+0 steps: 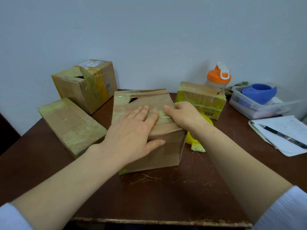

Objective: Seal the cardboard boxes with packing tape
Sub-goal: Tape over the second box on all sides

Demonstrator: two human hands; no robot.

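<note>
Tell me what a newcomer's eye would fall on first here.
The two bare hands on the middle brown cardboard box, mid-frame: the left hand lies flat on its taped top, the right hand at its right edge, thumb on the clear tape. Next, the dark torn hole in that top, and the orange-lidded plastic bottle at back right.

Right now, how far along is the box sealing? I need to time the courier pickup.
Looks done: the flat box on the left is wrapped in tape and the small box on the right looks closed. In hand: the left hand and right hand press a tape strip onto the middle box, whose top shows a hole. Remaining: the back box has a gap beside a raised flap.
</note>
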